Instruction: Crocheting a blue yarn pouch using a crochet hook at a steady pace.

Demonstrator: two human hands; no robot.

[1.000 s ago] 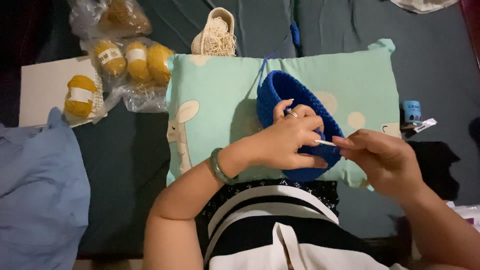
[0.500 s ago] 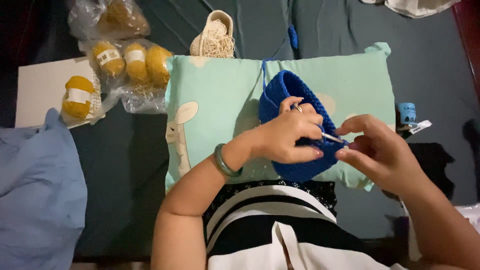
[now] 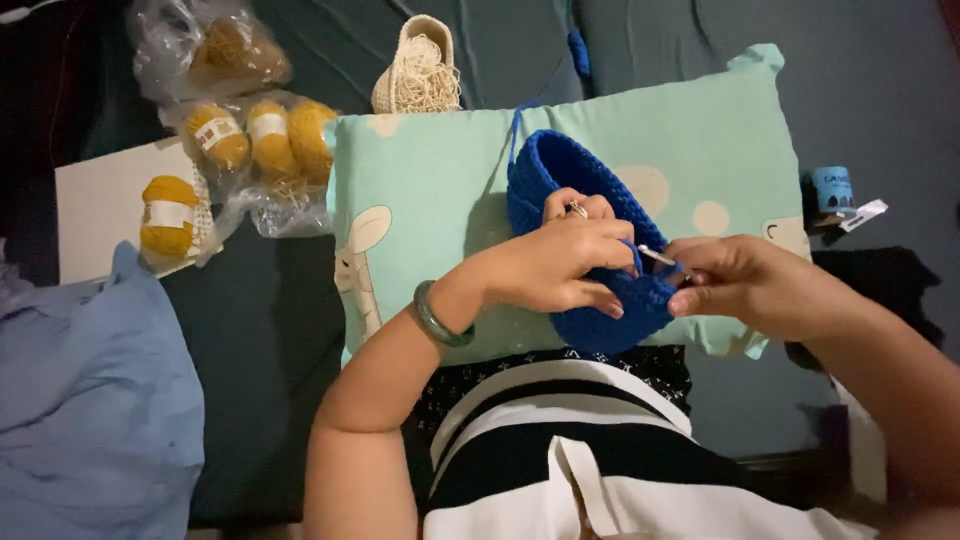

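In the head view, the left hand (image 3: 560, 265) is closing its fingers around the near rim of a blue crocheted piece (image 3: 575, 235), a cup-shaped bowl of thick yarn lying at the centre of the frame, while the right hand (image 3: 745, 285) is pinching a slim metal crochet hook (image 3: 655, 256) between thumb and curled fingers, its tip meeting the blue rim just beside the left fingertips. Compared with a second ago, the two hands are sitting closer together and the hook, which was drawn out to the right then, is now pushed in against the yarn, so I judge that a fresh stitch is being worked into the edge and the piece is growing round by round. A green bangle (image 3: 440, 315) is circling the left wrist, and a ring is showing on one finger. The work is resting on a mint-green pillow (image 3: 430, 200) printed with pale spots and a cream animal shape, laid across the person's lap over a striped black-and-white top. At the upper left of the frame, yellow yarn balls (image 3: 250, 135) are lying in clear bags beside a white sheet, and a cream net bag (image 3: 418, 70) is standing at the upper centre. A blue cloth (image 3: 90, 400) is filling the lower left, and a small blue spool (image 3: 832, 188) is sitting at the right edge, all on a dark grey covering in a dim room.
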